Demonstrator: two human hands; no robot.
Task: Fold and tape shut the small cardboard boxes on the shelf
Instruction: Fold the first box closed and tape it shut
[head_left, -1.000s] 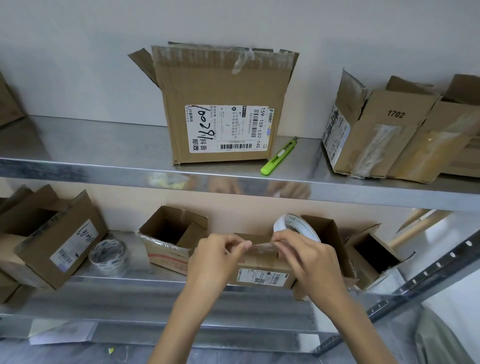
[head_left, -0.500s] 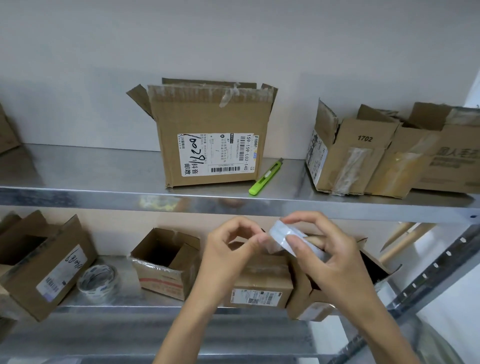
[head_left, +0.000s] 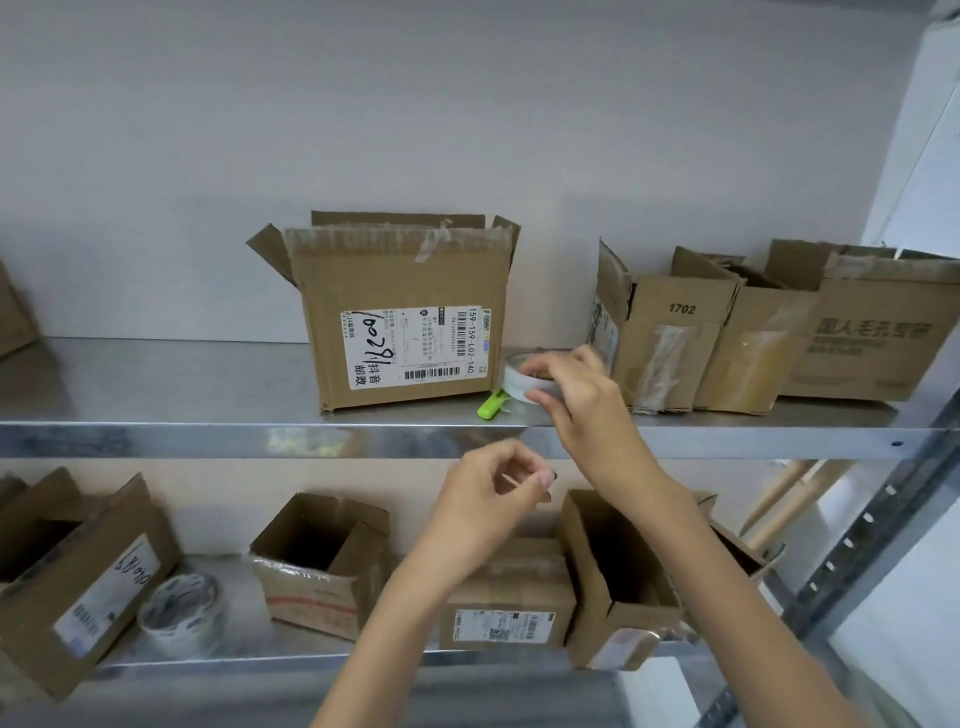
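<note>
My right hand (head_left: 576, 400) grips a white tape roll (head_left: 519, 385) low over the upper shelf, right above the green box cutter (head_left: 491, 406). My left hand (head_left: 493, 496) hovers in front of the upper shelf's edge, thumb and forefinger pinched together; whether it holds a bit of tape I cannot tell. Below it on the lower shelf sits a small closed cardboard box (head_left: 506, 603) with tape across its top and a label on its front. An open small box (head_left: 319, 564) stands to its left, another open box (head_left: 618, 582) to its right.
A large open labelled box (head_left: 400, 317) stands on the upper metal shelf (head_left: 208, 436), with more open boxes (head_left: 670, 332) to the right. A second tape roll (head_left: 182, 613) and a tilted box (head_left: 78, 577) are at lower left. A shelf upright (head_left: 872, 530) runs along the right.
The view has tilted up. My right hand carried the tape roll from above the small lower box up to the upper shelf by the cutter. My left hand let go of the tape.
</note>
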